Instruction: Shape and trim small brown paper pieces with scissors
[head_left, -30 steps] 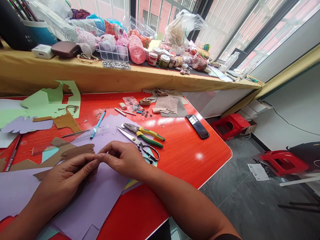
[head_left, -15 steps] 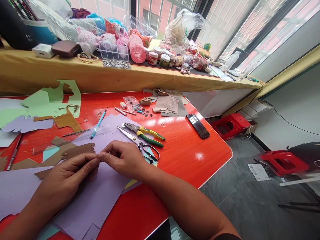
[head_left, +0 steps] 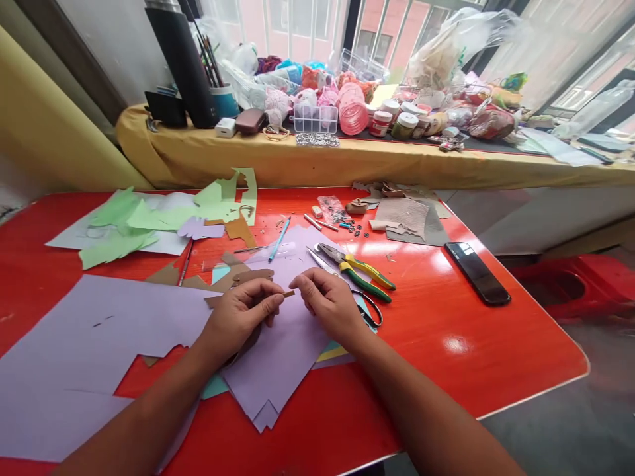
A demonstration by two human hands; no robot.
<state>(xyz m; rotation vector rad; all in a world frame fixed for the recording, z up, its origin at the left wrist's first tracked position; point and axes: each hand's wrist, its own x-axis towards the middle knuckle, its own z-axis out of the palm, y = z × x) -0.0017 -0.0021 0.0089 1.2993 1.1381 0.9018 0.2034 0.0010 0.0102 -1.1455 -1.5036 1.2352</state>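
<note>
My left hand (head_left: pixel 243 311) is closed, with a narrow brown leather strip (head_left: pixel 289 293) pinched between thumb and fingers and its end poking out to the right. Part of a darker brown piece shows under this hand. Close to the strip's free end, my right hand (head_left: pixel 327 301) has its thumb and fingertips pressed together; whether they hold anything is hidden. Both hands are over purple paper (head_left: pixel 278 370). Right beside my right hand lie scissors (head_left: pixel 367 311), partly covered, and pliers (head_left: pixel 354 268) with yellow and green handles.
On the red table (head_left: pixel 446 344) lie a phone (head_left: pixel 477 272), leather scraps (head_left: pixel 403 217), a blue pen (head_left: pixel 280 239), green paper cuttings (head_left: pixel 169 215) and small black snap parts (head_left: pixel 358 231). Behind, a cloth-covered sill (head_left: pixel 238 155) carries jars, a black flask (head_left: pixel 183 63) and bags.
The view has swung left, so the hands sit nearer the middle. My fingertips, together before, are now slightly apart, and the brown strip's end shows between them.
</note>
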